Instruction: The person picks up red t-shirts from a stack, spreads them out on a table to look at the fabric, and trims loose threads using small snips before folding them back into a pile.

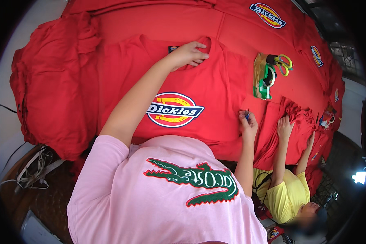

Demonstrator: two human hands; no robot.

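Observation:
A red T-shirt (215,89) lies spread in front of me, with an oval multicoloured logo (175,110) on its chest. My left hand (189,55) rests across its neckline, fingers slightly apart, beside the dark neck label (173,49). Near the shirt's right edge, my right hand (249,123) is closed around a small blue-handled tool (247,115) with a dark tip. Its exact kind is too small to make out.
Right of the shirt sit a green tape dispenser (261,90) and yellow-handled scissors (286,65). A heap of red garments (55,85) lies left. A co-worker in a yellow top (290,195) handles red cloth (295,122) at right. Cables (38,168) lie lower left.

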